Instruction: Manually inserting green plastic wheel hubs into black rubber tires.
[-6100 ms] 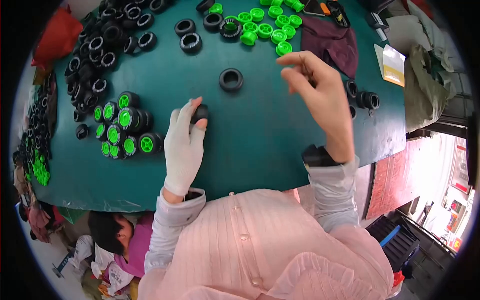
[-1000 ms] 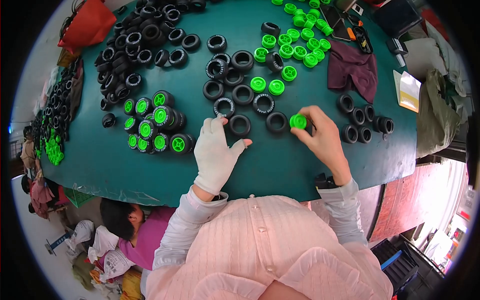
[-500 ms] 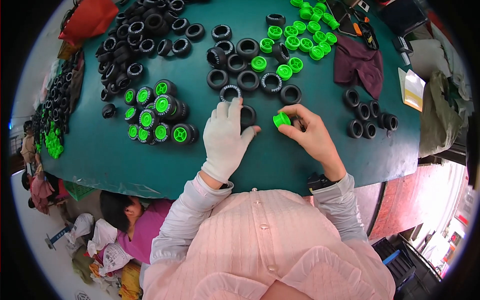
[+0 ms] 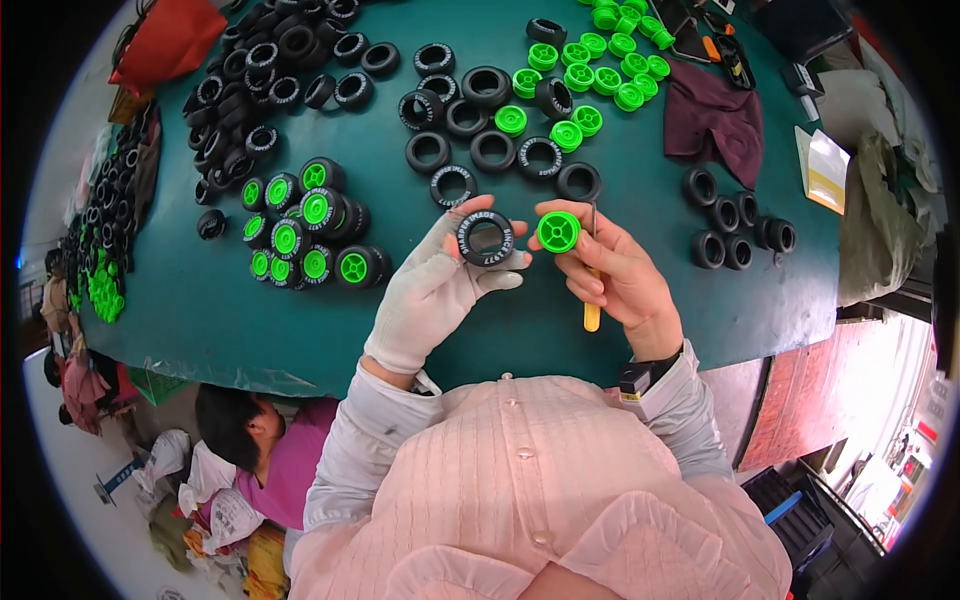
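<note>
A person's gloved left hand (image 4: 425,300) pinching a black tire (image 4: 488,259) over a green tabletop (image 4: 750,310), bare right hand (image 4: 630,285) pinching a green hub (image 4: 558,232) near the tire and holding a yellow-handled tool (image 4: 592,317), wheels (image 4: 316,208) with hubs inside tires piled at left, a red bag (image 4: 175,45) beyond, contents hidden

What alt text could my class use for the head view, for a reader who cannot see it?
A white-gloved left hand holds a black tire beside a green rim in the bare right hand, which also holds a yellow-handled tool. Around them on a green table lie loose tires, more rims and tire-fitted wheels.
</note>
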`<state>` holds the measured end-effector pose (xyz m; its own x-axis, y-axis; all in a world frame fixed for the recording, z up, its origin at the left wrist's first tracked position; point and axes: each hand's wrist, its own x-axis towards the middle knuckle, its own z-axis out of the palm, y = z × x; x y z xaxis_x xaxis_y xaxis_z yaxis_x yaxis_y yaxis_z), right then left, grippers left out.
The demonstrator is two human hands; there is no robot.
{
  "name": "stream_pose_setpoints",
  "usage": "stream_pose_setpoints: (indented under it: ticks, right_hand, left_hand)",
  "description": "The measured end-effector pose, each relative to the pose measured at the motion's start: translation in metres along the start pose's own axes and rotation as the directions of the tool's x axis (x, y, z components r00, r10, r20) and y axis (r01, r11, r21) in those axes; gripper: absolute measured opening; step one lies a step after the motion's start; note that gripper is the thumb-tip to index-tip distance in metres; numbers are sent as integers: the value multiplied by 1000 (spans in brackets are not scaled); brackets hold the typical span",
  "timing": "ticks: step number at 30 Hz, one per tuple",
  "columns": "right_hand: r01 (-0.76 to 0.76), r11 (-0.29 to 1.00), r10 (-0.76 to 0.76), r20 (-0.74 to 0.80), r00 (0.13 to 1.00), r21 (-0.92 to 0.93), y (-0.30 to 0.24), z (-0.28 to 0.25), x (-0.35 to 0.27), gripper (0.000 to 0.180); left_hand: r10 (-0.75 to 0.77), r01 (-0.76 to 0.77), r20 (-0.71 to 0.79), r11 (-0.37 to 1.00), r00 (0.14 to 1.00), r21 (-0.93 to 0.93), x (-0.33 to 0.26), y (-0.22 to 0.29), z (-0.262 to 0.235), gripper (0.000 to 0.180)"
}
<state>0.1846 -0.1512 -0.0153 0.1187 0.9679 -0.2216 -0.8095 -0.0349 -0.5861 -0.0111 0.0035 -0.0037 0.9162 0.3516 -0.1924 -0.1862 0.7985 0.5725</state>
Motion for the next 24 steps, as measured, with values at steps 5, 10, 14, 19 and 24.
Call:
stream_pose_setpoints:
  ticks: [5,10,14,19,24]
  right_hand:
    - [-32,998,26,-108,994,-58,-3,0,-2,31]
    - [32,973,-76,-186,980,-229,-11,20,-1,32]
    - [-22,883,-117,-267,957,-469,-13,28,-2,37]
    - [-54,837,-105,-257,961,-545,-9,31,-2,37]
    - [-42,842,-101,-233,967,-537,-9,39,-4,37]
  left_hand:
    - [-10,12,34,999,999,-45,4,-6,-4,62]
    - [-6,7,5,1000,1000,-10,4,-4,-3,67]
    - [10,-10,-39,1000,999,-1,5,-4,0,61]
    - [30,-29,-35,999,999,39,1,-10,-21,52]
    - [7,6,-185,998,983,70,-3,-11,-14,48]
